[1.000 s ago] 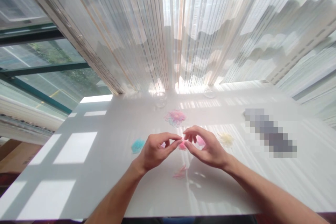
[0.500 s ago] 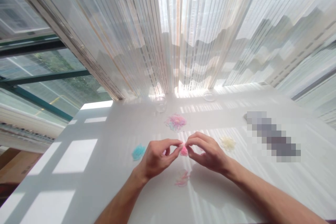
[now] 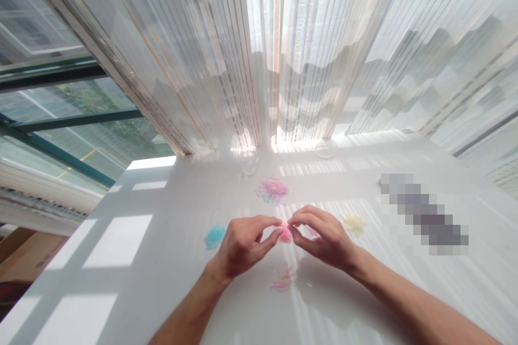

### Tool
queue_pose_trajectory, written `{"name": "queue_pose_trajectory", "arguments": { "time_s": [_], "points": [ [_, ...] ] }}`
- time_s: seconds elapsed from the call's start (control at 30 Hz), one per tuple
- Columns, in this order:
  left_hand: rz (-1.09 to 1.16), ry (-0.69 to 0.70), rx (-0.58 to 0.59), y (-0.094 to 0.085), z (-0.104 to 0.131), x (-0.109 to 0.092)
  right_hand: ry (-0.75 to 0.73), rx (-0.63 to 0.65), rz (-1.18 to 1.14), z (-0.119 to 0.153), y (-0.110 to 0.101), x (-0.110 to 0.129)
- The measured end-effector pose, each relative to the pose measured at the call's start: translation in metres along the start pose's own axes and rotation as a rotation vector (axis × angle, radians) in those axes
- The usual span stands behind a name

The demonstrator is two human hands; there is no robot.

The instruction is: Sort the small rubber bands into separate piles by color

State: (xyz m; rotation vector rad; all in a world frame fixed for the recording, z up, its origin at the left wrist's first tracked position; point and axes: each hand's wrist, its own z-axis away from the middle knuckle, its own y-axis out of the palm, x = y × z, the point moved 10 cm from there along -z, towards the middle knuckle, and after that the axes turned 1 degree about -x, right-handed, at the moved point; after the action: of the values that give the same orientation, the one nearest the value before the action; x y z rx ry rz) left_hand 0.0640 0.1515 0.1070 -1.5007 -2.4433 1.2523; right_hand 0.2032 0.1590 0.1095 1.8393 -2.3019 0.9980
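L hand (image 3: 247, 240): thumb + index tips nearly meet at pink clump (image 3: 285, 234); can't tell if gripping.
R hand (image 3: 324, 234): mirrors L hand, thumb + index close; hold also unclear.
Pink clump: mid tbl (image 3: 170, 248), btwn hands; teal clump (image 3: 215, 237) left, yellow clump (image 3: 353, 223) right, mixed pile (image 3: 273, 190) far, loose pink pcs (image 3: 282, 280) near.
Pinch: go light, thin pcs prob. slip; wrists steady, tips level.

Pixelation masks a dark object (image 3: 429, 218), and the hands (image 3: 326, 236) partly hide a bright pink bundle (image 3: 285, 235).
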Motion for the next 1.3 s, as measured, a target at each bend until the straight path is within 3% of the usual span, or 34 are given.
{"name": "queue_pose_trajectory", "arguments": {
  "time_s": [1.3],
  "points": [
    [-0.069,0.109,-0.067,-0.008,-0.002,-0.015,-0.026,0.034,0.041,-0.001,0.002,0.005]
  ]
}}
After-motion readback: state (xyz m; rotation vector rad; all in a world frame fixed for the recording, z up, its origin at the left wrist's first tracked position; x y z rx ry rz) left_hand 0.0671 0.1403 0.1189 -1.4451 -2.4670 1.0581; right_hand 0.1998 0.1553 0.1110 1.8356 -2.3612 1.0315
